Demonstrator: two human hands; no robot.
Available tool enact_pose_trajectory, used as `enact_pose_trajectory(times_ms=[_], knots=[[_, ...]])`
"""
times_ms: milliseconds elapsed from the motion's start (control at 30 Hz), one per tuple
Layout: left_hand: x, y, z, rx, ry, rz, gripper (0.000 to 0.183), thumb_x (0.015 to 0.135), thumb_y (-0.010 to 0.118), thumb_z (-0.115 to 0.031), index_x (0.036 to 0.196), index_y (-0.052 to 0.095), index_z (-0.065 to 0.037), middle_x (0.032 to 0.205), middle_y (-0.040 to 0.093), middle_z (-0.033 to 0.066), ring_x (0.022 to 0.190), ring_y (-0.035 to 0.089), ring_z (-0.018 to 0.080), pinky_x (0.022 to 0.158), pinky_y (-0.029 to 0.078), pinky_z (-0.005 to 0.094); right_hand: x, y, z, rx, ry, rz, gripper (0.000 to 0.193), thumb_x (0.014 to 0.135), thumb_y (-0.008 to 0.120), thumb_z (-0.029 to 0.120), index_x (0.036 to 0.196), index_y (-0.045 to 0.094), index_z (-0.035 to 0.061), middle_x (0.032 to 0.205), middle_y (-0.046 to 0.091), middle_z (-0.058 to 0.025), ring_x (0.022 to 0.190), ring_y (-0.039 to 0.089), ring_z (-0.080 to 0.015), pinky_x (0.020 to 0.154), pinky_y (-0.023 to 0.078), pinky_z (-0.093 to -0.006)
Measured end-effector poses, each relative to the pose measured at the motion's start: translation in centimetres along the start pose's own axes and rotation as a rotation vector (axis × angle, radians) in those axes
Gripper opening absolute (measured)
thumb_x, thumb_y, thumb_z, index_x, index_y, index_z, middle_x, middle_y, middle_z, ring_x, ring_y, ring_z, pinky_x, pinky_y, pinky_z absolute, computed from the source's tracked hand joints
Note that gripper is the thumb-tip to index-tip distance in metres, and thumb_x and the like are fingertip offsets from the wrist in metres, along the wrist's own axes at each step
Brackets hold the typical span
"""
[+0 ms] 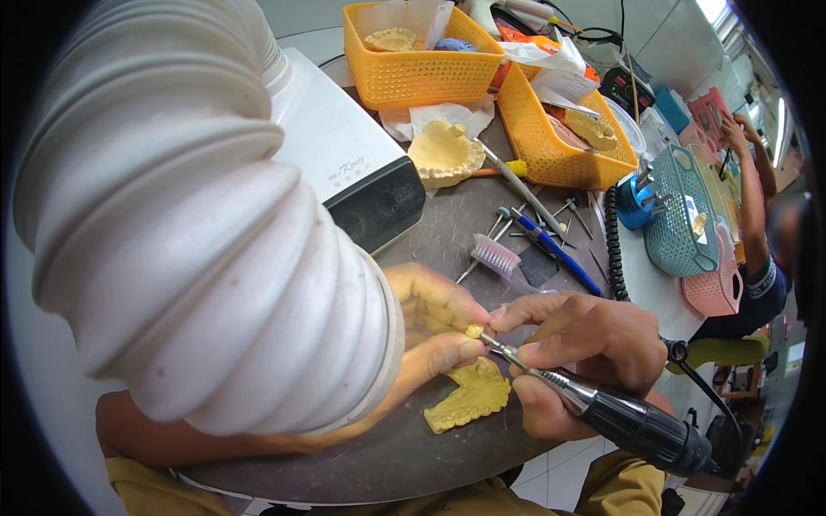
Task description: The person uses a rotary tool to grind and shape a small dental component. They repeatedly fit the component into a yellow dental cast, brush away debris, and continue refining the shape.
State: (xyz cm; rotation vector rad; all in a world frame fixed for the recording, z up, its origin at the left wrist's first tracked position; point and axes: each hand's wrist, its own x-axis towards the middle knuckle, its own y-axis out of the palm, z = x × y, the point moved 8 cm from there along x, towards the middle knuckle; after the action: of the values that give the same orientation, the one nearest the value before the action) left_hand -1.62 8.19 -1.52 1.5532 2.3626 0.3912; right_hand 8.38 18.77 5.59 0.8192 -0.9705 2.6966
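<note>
My left hand (437, 295) pinches a tiny yellow tooth-shaped piece (474, 330) between thumb and fingertips. A black and silver rotary handpiece (638, 421) lies in the grip of my right hand (598, 340), its thin shank pointing left. The tip meets the yellow piece, or nearly so; whether they touch I cannot tell. The fingertips of both hands come together there. Just below them, a yellow dental cast (471, 397) with a row of teeth rests on the brown tabletop (344, 469). A wide white ribbed hose (215, 258) covers part of my left forearm.
Behind my hands lie a pink-bristled brush (496, 254), a blue pen (559, 251) and several small burs. Orange baskets (422, 77) with casts stand at the back, near a larger pale cast (445, 155). A white box (331, 142) is at left. Another person's arm (757, 198) shows at right.
</note>
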Motion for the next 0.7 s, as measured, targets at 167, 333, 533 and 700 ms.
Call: enact_pose_trajectory(times_ms=[167, 333, 533, 700], knots=[[0.0, 0.0, -0.1, 0.049, -0.042, -0.004, 0.021, 0.097, 0.068, -0.002, 0.116, 0.06, 0.0, 0.105, 0.073, 0.0121, 0.102, 0.071, 0.0154, 0.089, 0.057, 0.0277, -0.2, -0.2, -0.1, 0.013, -0.008, -0.051, 0.024, 0.08, 0.077, 0.009, 0.092, 0.06, -0.0033, 0.071, 0.063, -0.0123, 0.066, 0.072, -0.0246, 0.076, 0.065, -0.0473], [0.0, 0.1, -0.2, 0.0, -0.016, -0.032, 0.018, 0.098, 0.065, -0.001, 0.115, 0.059, 0.001, 0.105, 0.072, 0.0133, 0.101, 0.071, 0.0169, 0.089, 0.059, 0.0305, -0.3, -1.0, 0.0, 0.105, 0.126, -0.199, 0.02, 0.074, 0.078, 0.0, 0.088, 0.065, -0.0039, 0.072, 0.069, -0.0153, 0.078, 0.077, -0.0314, 0.072, 0.063, -0.0378], [0.0, 0.1, -0.1, -0.016, -0.057, -0.032, 0.019, 0.101, 0.063, -0.004, 0.118, 0.058, 0.002, 0.105, 0.072, 0.0139, 0.1, 0.071, 0.0172, 0.09, 0.059, 0.0312, -0.1, -0.9, -0.1, 0.083, 0.018, -0.115, 0.024, 0.086, 0.073, 0.012, 0.096, 0.056, -0.0021, 0.071, 0.063, -0.0134, 0.071, 0.074, -0.0282, 0.076, 0.064, -0.0464], [0.1, 0.1, 0.5, -0.074, 0.006, 0.007, 0.021, 0.103, 0.061, -0.008, 0.122, 0.059, 0.001, 0.108, 0.071, 0.0126, 0.1, 0.07, 0.0155, 0.091, 0.058, 0.03, -0.1, -0.2, 0.2, 0.099, -0.085, -0.059, 0.024, 0.087, 0.071, 0.009, 0.1, 0.054, -0.0017, 0.072, 0.06, -0.0121, 0.066, 0.072, -0.0231, 0.082, 0.063, -0.0513]])
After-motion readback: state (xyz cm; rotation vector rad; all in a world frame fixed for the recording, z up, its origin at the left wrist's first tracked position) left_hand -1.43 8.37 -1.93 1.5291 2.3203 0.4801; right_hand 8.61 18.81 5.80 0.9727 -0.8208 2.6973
